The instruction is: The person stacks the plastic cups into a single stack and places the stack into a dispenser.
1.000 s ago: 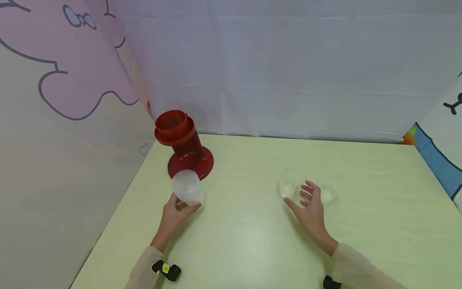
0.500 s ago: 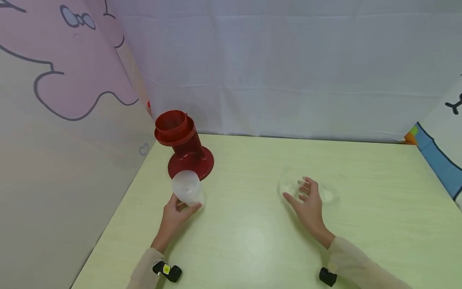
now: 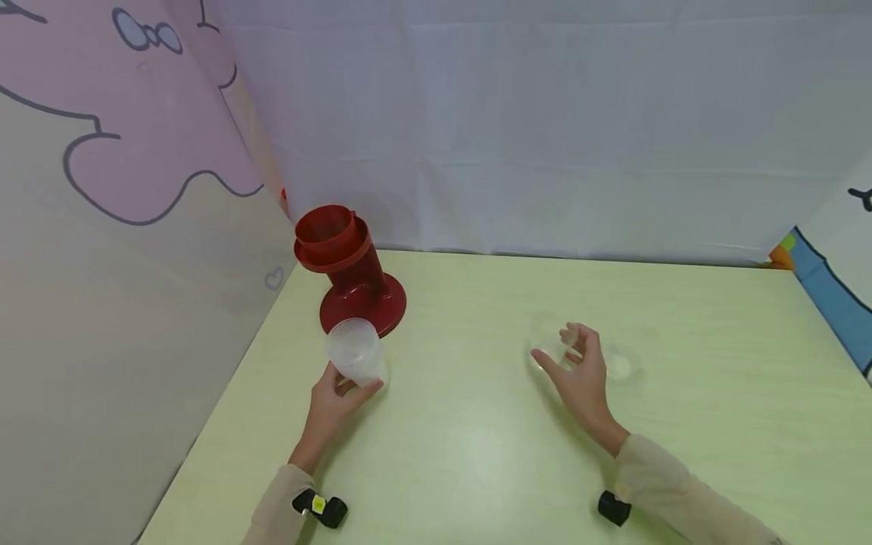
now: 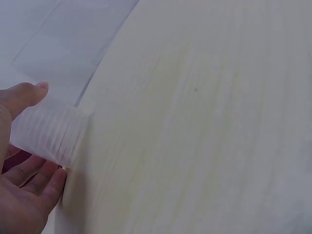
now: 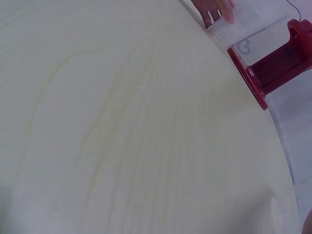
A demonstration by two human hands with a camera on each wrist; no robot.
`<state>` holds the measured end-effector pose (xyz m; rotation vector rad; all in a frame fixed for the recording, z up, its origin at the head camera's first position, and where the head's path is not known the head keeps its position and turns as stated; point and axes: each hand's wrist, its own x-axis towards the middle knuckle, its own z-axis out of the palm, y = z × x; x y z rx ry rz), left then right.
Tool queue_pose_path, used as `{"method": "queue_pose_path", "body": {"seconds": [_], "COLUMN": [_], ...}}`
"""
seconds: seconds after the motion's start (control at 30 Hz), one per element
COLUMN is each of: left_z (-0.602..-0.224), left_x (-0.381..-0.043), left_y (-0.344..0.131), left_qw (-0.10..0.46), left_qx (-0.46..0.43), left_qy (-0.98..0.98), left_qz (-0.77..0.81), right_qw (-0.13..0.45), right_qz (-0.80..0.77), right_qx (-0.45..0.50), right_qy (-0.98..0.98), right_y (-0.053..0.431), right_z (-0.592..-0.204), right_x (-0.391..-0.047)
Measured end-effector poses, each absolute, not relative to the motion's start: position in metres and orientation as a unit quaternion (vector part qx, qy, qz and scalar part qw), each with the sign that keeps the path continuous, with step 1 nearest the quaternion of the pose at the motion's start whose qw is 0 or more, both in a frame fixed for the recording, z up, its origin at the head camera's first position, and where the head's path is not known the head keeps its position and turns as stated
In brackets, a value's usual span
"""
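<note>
My left hand (image 3: 331,401) grips a stack of clear plastic cups (image 3: 355,352) near its lower end, the rims tilted up and to the left. In the left wrist view, the stack's ridged rims (image 4: 53,126) show between the thumb and the fingers. My right hand (image 3: 582,378) curves its thumb and fingers round a single clear plastic cup (image 3: 549,350) at the table's centre right. Much of that cup blends into the tabletop. Its edge (image 5: 279,214) shows faintly at the bottom right of the right wrist view, close to a fingertip.
A red plastic stand (image 3: 361,291) with a tube top and round base stands just behind the cup stack. Another clear, cup-like piece (image 3: 621,365) rests right of my right hand. A pale wood table (image 3: 463,454) meets white cloth (image 3: 531,144) at the back.
My right hand has moved slightly forward and left, its thumb and fingers drawing closer together round the single cup. The left hand and its stack have stayed nearly still.
</note>
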<state>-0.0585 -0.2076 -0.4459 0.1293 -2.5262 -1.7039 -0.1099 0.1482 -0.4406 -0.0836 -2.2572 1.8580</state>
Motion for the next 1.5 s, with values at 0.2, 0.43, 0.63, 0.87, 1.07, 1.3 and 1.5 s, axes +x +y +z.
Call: {"method": "queue_pose_path", "body": {"seconds": [0.2, 0.43, 0.63, 0.87, 1.07, 1.3, 1.5], "left_z": [-0.444, -0.463, -0.476, -0.475, -0.478, -0.478, -0.459], "left_x": [-0.057, -0.063, -0.066, -0.066, -0.067, -0.065, -0.062], "left_y": [-0.206, -0.214, -0.22, -0.219, -0.22, -0.22, -0.213], "left_qw": [0.039, 0.045, 0.047, 0.047, 0.051, 0.048, 0.051], "left_qx": [0.048, 0.049, 0.05, 0.051, 0.055, 0.058, 0.042], "left_qy": [-0.828, -0.829, -0.828, -0.825, -0.83, -0.832, -0.832], "left_qz": [-0.558, -0.556, -0.556, -0.561, -0.553, -0.55, -0.55], "right_qw": [0.093, 0.097, 0.099, 0.107, 0.106, 0.097, 0.085], "right_qz": [0.63, 0.641, 0.643, 0.644, 0.645, 0.639, 0.635], "right_qx": [-0.035, -0.007, 0.007, 0.023, 0.03, 0.041, 0.049], "right_qy": [-0.77, -0.761, -0.759, -0.757, -0.756, -0.762, -0.767], "right_y": [0.146, 0.15, 0.145, 0.141, 0.139, 0.132, 0.124], "right_z": [-0.426, -0.448, -0.444, -0.44, -0.437, -0.415, -0.395], "right_x": [-0.104, -0.11, -0.105, -0.102, -0.101, -0.094, -0.087]}}
